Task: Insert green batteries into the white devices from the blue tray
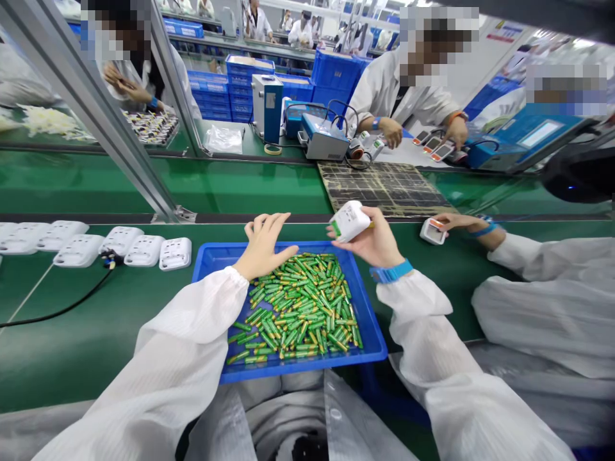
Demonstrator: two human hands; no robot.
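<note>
In my right hand (377, 240) is a small white plastic device (350, 221), lifted above the right rear corner of a blue tray (307, 368). A green patch shows at the device's lower left edge. My left hand (266, 246) holds nothing; its fingers are spread over the tray's rear left part. Below it lies a loose heap of green batteries (302, 307) with gold-coloured ends, filling much of the tray. My right wrist wears a blue band (391, 272).
White devices (144, 250) stand in a row on the green bench at left, beside a black cable (72, 312). A co-worker's hand (456, 222) holds another white device (433, 231) at right. Metal posts (110, 115) and a dark gridded mat (379, 186) lie beyond.
</note>
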